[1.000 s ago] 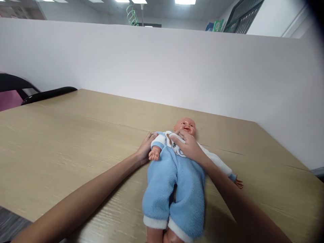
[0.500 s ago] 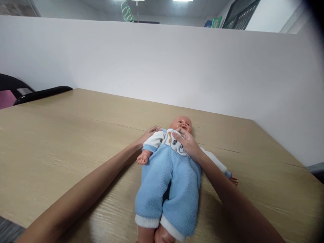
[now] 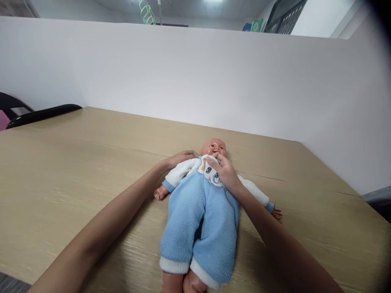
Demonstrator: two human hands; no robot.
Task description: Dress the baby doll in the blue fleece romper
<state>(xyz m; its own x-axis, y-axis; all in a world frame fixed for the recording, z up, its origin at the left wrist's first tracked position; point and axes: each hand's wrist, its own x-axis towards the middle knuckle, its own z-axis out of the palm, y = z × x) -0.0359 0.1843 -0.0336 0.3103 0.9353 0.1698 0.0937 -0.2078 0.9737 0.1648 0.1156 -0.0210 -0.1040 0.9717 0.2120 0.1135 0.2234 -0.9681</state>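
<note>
A baby doll (image 3: 214, 147) lies on its back on the table, head away from me and legs towards me. It wears a fuzzy outfit (image 3: 201, 199), blue below and white on the chest and sleeves, with an embroidered animal face. My right hand (image 3: 224, 169) rests on the chest, thumb and fingers closed on the cloth at the collar, just under the chin. At the doll's shoulder on the left side of the view, my left hand (image 3: 185, 156) has its fingers curled on the cloth by the neck; its thumb is hidden. Both doll arms are spread outward.
The wooden table (image 3: 91, 162) extends around the doll, with thin seams across it. A white partition (image 3: 195, 77) stands along its far edge. A black chair (image 3: 45, 114) is at the left, and a dark object (image 3: 380, 203) shows at the right edge.
The doll's arm at the left has swung outward, away from its body. Both hands stay near the collar, my left fingers slightly closer to the neck. The whole view has shifted a little.
</note>
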